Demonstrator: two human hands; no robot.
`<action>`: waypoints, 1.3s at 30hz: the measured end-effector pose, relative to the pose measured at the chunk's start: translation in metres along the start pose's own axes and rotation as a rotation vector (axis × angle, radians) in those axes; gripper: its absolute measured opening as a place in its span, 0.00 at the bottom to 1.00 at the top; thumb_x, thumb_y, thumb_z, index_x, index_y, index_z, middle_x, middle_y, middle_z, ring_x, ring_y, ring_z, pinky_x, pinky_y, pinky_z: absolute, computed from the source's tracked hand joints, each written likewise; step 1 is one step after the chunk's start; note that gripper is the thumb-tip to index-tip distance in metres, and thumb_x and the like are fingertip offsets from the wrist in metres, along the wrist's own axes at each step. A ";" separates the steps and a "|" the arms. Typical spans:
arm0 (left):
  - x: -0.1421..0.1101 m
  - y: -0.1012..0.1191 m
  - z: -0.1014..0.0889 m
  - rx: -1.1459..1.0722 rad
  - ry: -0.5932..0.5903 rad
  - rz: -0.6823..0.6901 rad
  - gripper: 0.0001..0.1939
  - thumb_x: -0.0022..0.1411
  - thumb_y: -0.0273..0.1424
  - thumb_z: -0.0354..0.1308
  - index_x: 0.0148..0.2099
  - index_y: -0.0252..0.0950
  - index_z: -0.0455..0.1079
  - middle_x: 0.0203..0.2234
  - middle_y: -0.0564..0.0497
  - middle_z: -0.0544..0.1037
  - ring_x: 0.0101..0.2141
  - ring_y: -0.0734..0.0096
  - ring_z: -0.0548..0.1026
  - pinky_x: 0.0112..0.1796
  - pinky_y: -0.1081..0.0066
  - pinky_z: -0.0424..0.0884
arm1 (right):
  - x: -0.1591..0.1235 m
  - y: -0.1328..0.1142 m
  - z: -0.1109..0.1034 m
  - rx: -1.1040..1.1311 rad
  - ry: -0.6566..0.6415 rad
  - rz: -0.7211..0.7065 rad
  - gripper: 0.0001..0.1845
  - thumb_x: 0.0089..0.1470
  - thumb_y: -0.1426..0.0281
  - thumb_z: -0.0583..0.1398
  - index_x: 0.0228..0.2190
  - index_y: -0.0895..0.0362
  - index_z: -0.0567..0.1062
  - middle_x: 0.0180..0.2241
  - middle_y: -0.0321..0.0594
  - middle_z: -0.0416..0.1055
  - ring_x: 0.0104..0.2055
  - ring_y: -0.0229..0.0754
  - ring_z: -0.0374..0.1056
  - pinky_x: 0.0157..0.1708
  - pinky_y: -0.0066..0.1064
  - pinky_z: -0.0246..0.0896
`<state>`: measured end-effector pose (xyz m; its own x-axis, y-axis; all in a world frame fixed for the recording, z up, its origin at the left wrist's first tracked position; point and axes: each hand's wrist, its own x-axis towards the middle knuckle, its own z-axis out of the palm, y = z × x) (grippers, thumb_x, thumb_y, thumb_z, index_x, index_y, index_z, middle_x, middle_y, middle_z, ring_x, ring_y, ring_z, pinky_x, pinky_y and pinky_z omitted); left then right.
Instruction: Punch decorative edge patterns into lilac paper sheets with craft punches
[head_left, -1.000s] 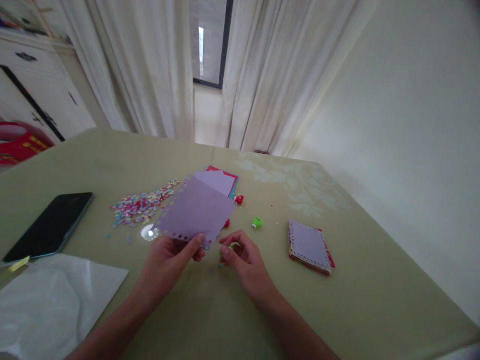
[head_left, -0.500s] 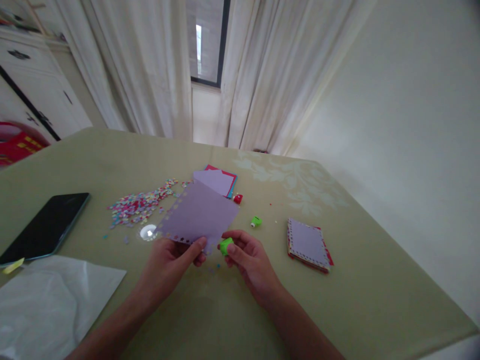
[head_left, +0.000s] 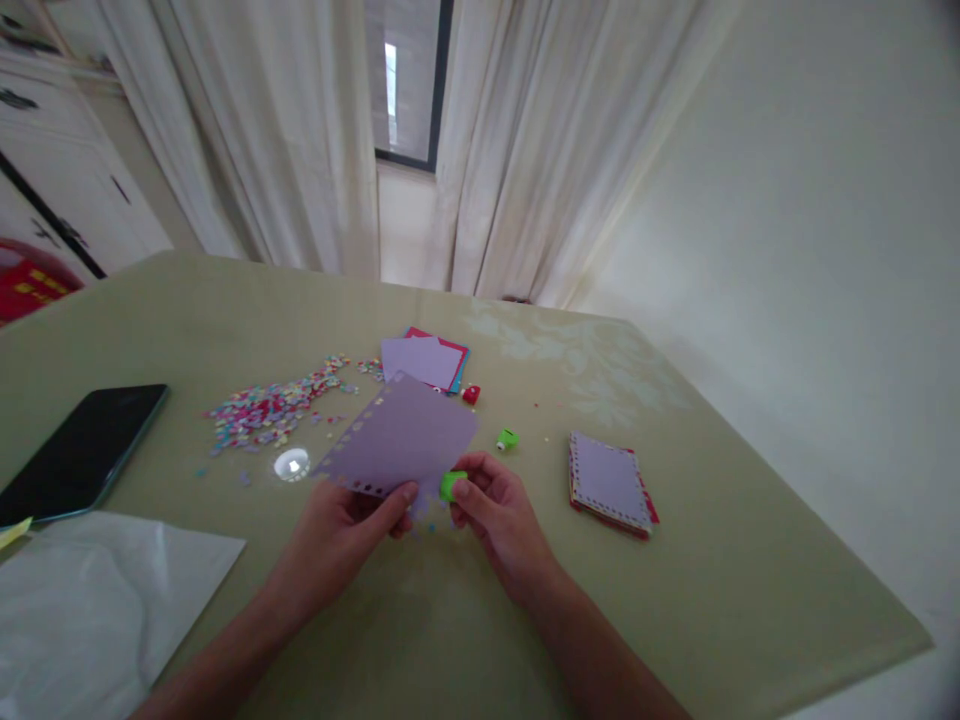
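Observation:
A purple sheet of paper [head_left: 409,435] with small punched holes along its left and near edges is pinched in my left hand [head_left: 352,525], thumb on top. My right hand [head_left: 499,515] grips a small green craft punch [head_left: 452,487] at the sheet's near right corner. Whether the paper sits inside the punch's slot I cannot tell. On the table beyond stand a second green punch [head_left: 507,439] and a red punch [head_left: 471,394]. Behind the held sheet lies a stack of purple, red and blue paper [head_left: 424,358].
Colourful paper confetti [head_left: 266,412] is heaped at the left, near a shiny round white spot [head_left: 292,463]. A black phone or tablet [head_left: 82,445] and a white plastic bag [head_left: 112,600] lie farther left. A pile of edge-punched sheets [head_left: 611,482] rests at the right.
The green punch in my right hand now meets the purple sheet's near right corner, where a gap showed before. The sheet has tilted slightly lower. The view has shifted a little.

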<state>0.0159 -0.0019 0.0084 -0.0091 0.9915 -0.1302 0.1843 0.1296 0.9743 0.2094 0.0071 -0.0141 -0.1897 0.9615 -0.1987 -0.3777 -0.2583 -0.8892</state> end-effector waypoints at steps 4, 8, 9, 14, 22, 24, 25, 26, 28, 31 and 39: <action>-0.001 -0.003 0.000 0.003 -0.013 0.012 0.19 0.54 0.47 0.66 0.22 0.39 0.76 0.17 0.50 0.81 0.21 0.61 0.80 0.23 0.70 0.75 | 0.000 0.001 0.001 0.013 -0.001 0.026 0.29 0.42 0.53 0.79 0.36 0.55 0.74 0.27 0.30 0.72 0.25 0.33 0.67 0.25 0.26 0.59; -0.001 -0.007 -0.001 0.026 -0.020 -0.002 0.18 0.54 0.47 0.66 0.24 0.38 0.78 0.18 0.49 0.82 0.22 0.60 0.81 0.24 0.70 0.75 | 0.003 0.005 -0.001 -0.004 0.010 0.000 0.30 0.42 0.51 0.79 0.35 0.55 0.74 0.23 0.26 0.66 0.21 0.30 0.55 0.21 0.24 0.49; -0.001 -0.008 -0.001 0.030 -0.024 -0.003 0.18 0.54 0.47 0.66 0.25 0.38 0.78 0.18 0.49 0.82 0.22 0.60 0.81 0.24 0.70 0.75 | 0.003 0.006 -0.001 -0.002 0.015 -0.002 0.30 0.41 0.50 0.79 0.35 0.55 0.73 0.22 0.26 0.66 0.21 0.30 0.54 0.22 0.24 0.49; -0.001 -0.007 -0.002 0.049 -0.046 0.035 0.16 0.56 0.45 0.67 0.26 0.38 0.78 0.18 0.50 0.82 0.22 0.60 0.81 0.24 0.70 0.74 | 0.001 0.005 0.001 -0.015 0.007 0.021 0.29 0.43 0.52 0.78 0.34 0.54 0.72 0.23 0.27 0.68 0.23 0.33 0.61 0.23 0.26 0.54; -0.001 -0.006 -0.001 0.055 -0.094 0.051 0.16 0.58 0.45 0.66 0.28 0.37 0.79 0.19 0.49 0.82 0.21 0.62 0.80 0.23 0.71 0.72 | -0.004 -0.001 0.002 -0.089 -0.055 0.002 0.23 0.48 0.54 0.77 0.39 0.57 0.82 0.34 0.36 0.75 0.27 0.34 0.65 0.28 0.27 0.59; -0.001 -0.006 -0.001 0.044 -0.098 0.050 0.16 0.57 0.44 0.66 0.27 0.38 0.78 0.19 0.50 0.82 0.21 0.62 0.79 0.23 0.71 0.72 | -0.004 0.000 0.002 -0.108 -0.064 0.007 0.22 0.49 0.54 0.76 0.37 0.57 0.83 0.31 0.36 0.75 0.27 0.34 0.63 0.28 0.27 0.58; -0.002 -0.006 -0.001 0.037 -0.101 0.047 0.16 0.57 0.45 0.66 0.27 0.38 0.78 0.18 0.50 0.81 0.21 0.63 0.79 0.23 0.71 0.72 | -0.005 0.000 0.002 -0.115 -0.065 0.010 0.21 0.49 0.53 0.76 0.36 0.57 0.83 0.31 0.36 0.75 0.27 0.34 0.63 0.28 0.27 0.58; -0.002 -0.006 -0.001 0.028 -0.104 0.043 0.16 0.57 0.45 0.66 0.26 0.38 0.78 0.18 0.50 0.81 0.21 0.63 0.78 0.23 0.71 0.72 | -0.005 0.000 0.002 -0.119 -0.062 0.012 0.21 0.49 0.53 0.76 0.35 0.57 0.83 0.30 0.35 0.74 0.27 0.34 0.62 0.28 0.27 0.57; -0.002 -0.006 -0.001 0.011 -0.118 0.029 0.17 0.57 0.45 0.67 0.25 0.38 0.77 0.18 0.50 0.81 0.21 0.64 0.78 0.24 0.70 0.72 | -0.006 0.000 0.002 -0.117 -0.053 0.018 0.21 0.49 0.53 0.76 0.34 0.57 0.83 0.29 0.35 0.73 0.27 0.34 0.61 0.27 0.27 0.56; -0.001 -0.006 -0.002 -0.023 -0.141 0.011 0.18 0.58 0.46 0.67 0.26 0.37 0.77 0.19 0.50 0.81 0.22 0.64 0.78 0.25 0.70 0.73 | -0.009 -0.002 0.004 -0.103 -0.060 0.015 0.23 0.49 0.51 0.76 0.34 0.57 0.82 0.28 0.34 0.71 0.25 0.33 0.59 0.26 0.26 0.56; -0.006 0.001 -0.004 -0.149 -0.155 0.048 0.17 0.58 0.45 0.69 0.27 0.38 0.76 0.20 0.52 0.81 0.22 0.68 0.77 0.25 0.73 0.72 | -0.019 -0.009 0.010 -0.116 -0.105 -0.051 0.27 0.49 0.49 0.75 0.41 0.56 0.82 0.31 0.37 0.74 0.23 0.33 0.59 0.21 0.25 0.58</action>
<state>0.0122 -0.0076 0.0111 0.1497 0.9839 -0.0982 0.0335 0.0942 0.9950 0.2069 -0.0104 0.0017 -0.2691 0.9564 -0.1131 -0.2828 -0.1908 -0.9400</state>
